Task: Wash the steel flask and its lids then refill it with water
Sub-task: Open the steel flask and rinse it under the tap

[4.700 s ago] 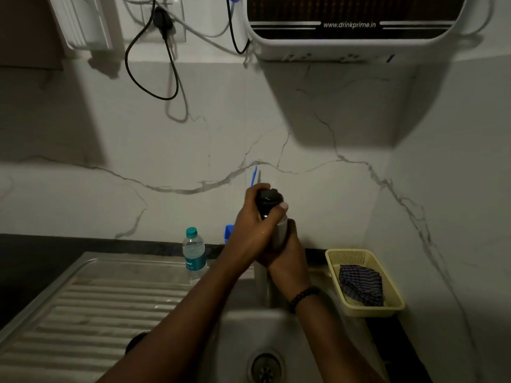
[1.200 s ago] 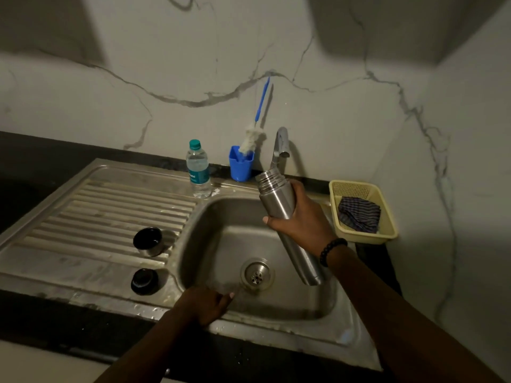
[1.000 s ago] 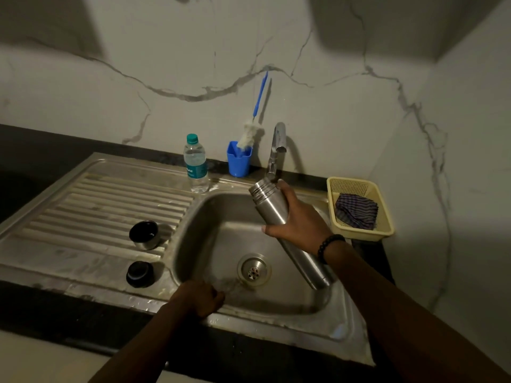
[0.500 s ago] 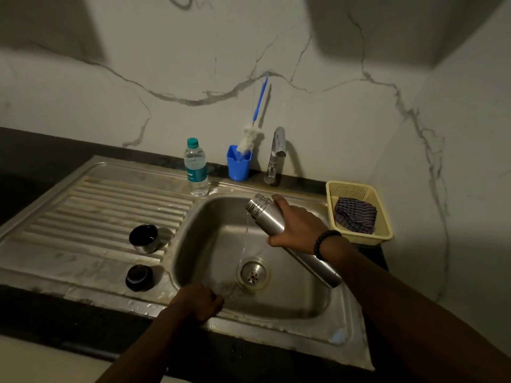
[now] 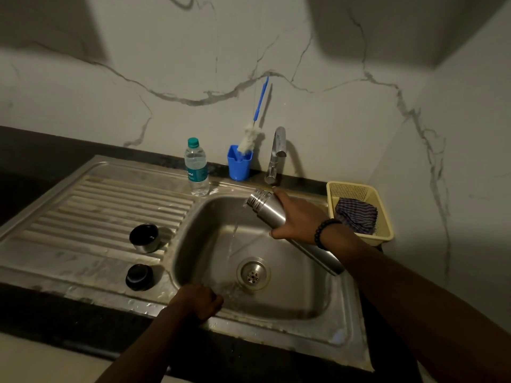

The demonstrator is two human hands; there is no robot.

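Observation:
My right hand [image 5: 297, 219] grips the steel flask [image 5: 269, 211] over the sink basin [image 5: 309, 294], tilted with its open mouth down to the left. A thin stream of water [image 5: 232, 239] runs from the mouth toward the drain [image 5: 253, 275]. My left hand [image 5: 200, 301] rests with curled fingers on the sink's front rim and holds nothing. The steel cup lid [image 5: 145, 237] lies on the ribbed drainboard [image 5: 96, 211]. The black stopper lid [image 5: 139, 276] sits nearer the front edge.
A small water bottle [image 5: 196, 168], a blue cup [image 5: 239, 162] holding a bottle brush [image 5: 253, 134], and the tap [image 5: 276, 153] stand along the back wall. A yellow basket [image 5: 380, 214] with a checked cloth [image 5: 356, 215] sits right of the sink.
The flask has tipped further over and lower into the basin, and water now pours from its mouth. My left hand stays on the front rim.

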